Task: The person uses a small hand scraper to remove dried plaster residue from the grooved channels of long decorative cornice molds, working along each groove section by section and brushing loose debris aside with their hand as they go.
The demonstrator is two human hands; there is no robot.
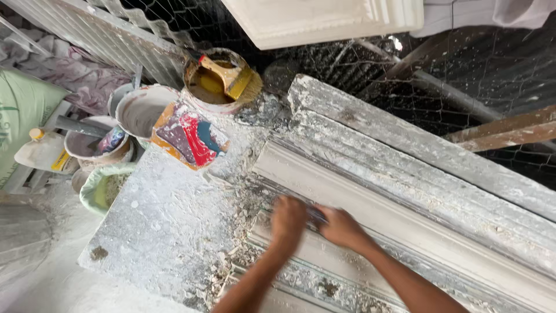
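Both hands — left (288, 217), right (341, 227) — press a blurred tool onto the plaster moulding (405, 226), running upper-left to lower-right.

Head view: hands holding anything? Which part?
Both the left hand and right hand press together on a small dark tool against the plaster moulding. Motion blur hides the exact hold.
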